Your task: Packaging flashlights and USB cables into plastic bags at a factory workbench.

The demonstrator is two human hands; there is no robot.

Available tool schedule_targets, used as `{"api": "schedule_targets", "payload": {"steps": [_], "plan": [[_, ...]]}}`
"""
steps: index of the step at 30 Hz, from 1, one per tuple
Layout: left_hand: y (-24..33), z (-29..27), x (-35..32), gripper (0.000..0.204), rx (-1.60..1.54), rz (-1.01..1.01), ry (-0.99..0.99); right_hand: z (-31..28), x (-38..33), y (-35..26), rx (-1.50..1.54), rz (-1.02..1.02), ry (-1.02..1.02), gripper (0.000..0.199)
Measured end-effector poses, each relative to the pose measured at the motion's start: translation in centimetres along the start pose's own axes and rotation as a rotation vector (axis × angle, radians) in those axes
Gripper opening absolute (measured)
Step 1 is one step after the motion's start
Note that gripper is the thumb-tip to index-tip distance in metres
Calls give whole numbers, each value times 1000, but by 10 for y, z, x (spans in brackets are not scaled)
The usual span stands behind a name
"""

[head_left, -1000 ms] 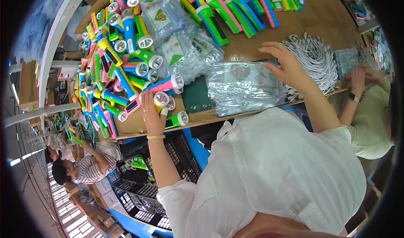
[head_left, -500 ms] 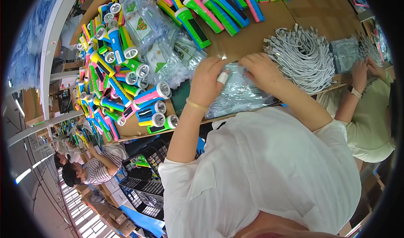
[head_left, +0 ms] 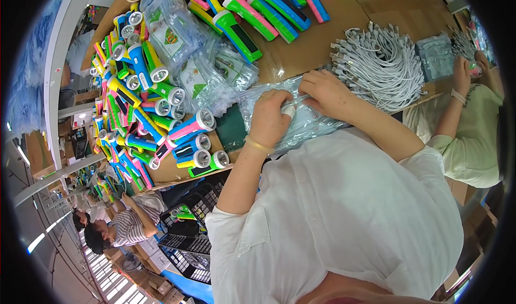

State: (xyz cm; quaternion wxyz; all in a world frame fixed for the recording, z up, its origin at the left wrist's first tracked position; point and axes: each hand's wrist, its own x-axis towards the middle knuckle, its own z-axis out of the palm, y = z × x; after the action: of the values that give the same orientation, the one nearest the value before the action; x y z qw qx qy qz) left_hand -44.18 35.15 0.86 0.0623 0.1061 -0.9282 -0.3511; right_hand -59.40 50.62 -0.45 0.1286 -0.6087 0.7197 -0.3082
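A pile of clear plastic bags point(head_left: 317, 122) lies at the table edge in front of me. Over its left part, my left hand point(head_left: 270, 117), its thumb wrapped in white, has thumb and fingers closed on the top bag's film. Close by, my right hand point(head_left: 327, 93) pinches the same film, its fingertips near the left ones. Exactly how the film runs between the fingertips is hard to make out. Just right of my right hand lies a bundle of white charging cables point(head_left: 384, 70).
Colourful flashlights point(head_left: 137, 67) are heaped at left, more point(head_left: 242, 35) lying at the back. Printed clear bags point(head_left: 199, 81) sit between them. Right of the cables lies another bag stack point(head_left: 434, 56), near a co-worker's arm point(head_left: 454, 99). Black crates point(head_left: 188, 239) stand below the table at left.
My hands have come closer together and now pinch the bag film; before, they lay farther apart on the pile. The co-worker's hands at right have shifted.
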Motion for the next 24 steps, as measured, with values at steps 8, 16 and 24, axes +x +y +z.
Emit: {"api": "schedule_targets", "payload": {"steps": [8,16,24], "plan": [[2,11,-19,29,-221,-100,230,7,-5,-2,-30,-108,149,31],[-2,16,-20,25,-85,86,441,5,12,-13,-28,-235,192,25],[-9,12,-31,19,-110,52,437,1,18,-3,-22,-229,122,17]]}}
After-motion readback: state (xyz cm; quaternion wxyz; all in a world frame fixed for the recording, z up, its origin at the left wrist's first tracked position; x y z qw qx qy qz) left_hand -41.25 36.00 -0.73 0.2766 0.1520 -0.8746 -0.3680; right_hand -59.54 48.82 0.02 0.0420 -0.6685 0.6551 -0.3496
